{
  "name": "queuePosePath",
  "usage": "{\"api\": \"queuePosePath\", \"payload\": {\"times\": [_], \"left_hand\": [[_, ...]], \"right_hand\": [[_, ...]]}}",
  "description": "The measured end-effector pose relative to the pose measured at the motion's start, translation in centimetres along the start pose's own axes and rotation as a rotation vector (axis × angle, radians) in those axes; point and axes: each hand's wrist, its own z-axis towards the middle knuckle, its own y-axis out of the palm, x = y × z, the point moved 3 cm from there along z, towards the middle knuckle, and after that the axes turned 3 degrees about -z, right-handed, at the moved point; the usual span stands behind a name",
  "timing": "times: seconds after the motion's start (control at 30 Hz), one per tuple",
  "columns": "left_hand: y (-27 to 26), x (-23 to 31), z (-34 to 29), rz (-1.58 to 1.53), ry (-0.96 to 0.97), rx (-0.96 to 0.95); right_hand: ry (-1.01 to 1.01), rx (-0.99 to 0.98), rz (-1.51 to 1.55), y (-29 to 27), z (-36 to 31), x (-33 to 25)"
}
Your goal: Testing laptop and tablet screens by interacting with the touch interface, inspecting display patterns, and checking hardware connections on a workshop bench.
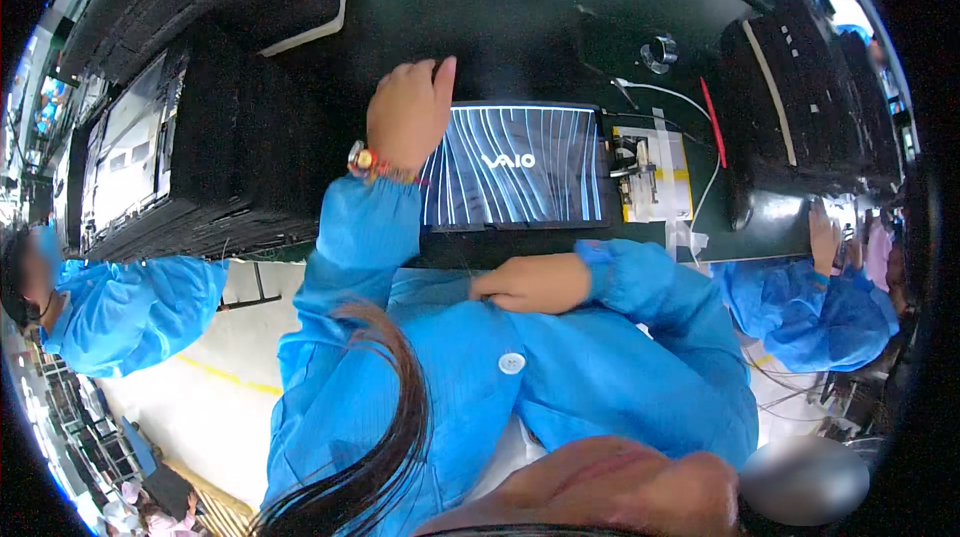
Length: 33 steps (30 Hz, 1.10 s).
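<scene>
- Left hand (408, 115), fingers flat and together, is pressing the lit tablet's (515, 167) left edge, seemingly steadying it.
- Right hand (532, 284) is resting loosely curled against the blue smock (560, 357) (holding nothing).

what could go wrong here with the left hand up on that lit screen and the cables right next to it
1. The left hand rests on the top left corner of the lit screen; pressing there could smudge or stress the panel.
2. The white cable and the red pen lie loose just right of the screen, so a reaching sleeve might snag or sweep them.
3. The right hand is tucked against the blue coat, so only one hand steadies the screen if it slides.
</scene>
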Motion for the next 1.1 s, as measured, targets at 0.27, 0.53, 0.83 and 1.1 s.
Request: {"api": "queuePosePath", "payload": {"times": [0.27,0.53,0.83,1.1], "left_hand": [[0.7,-2.3,1.6,0.124,-0.107,-0.047],[-0.8,-4.2,0.6,0.017,-0.2,-0.201],[-0.1,-4.2,0.7,0.005,-0.159,-0.251],[0.1,-4.1,0.9,-0.001,-0.197,-0.309]], "right_hand": [[-0.137,-0.104,0.495,2.7,1.6,4.9],[-0.086,-0.161,0.409,-0.3,0.0,3.5],[-0.079,0.402,-0.501,-7.3,-3.7,-0.7],[0.232,0.762,-0.913,-13.2,-5.0,3.8]]}}
